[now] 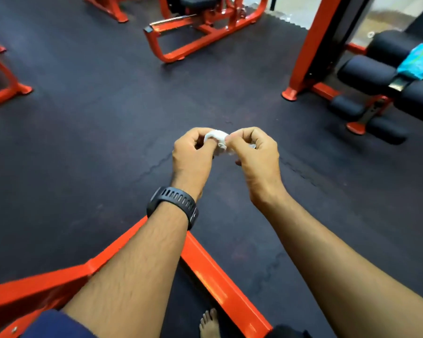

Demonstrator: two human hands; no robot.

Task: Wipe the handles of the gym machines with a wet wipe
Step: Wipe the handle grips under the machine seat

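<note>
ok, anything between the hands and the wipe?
Nothing visible. The left hand and right hand both pinch the crumpled white wipe between them, above the dark floor.

— Where is there room around me?
— My left hand (191, 154) and right hand (257, 152) pinch a crumpled white wet wipe (216, 136) over dark rubber floor (95, 142); I see it open ahead and to both sides.
— And in the way?
— An orange steel frame bar (220, 284) below my left forearm; far ahead an orange tubular machine base (200, 32); right, an orange upright post (310, 45) beside a black padded bench (366, 71).
</note>
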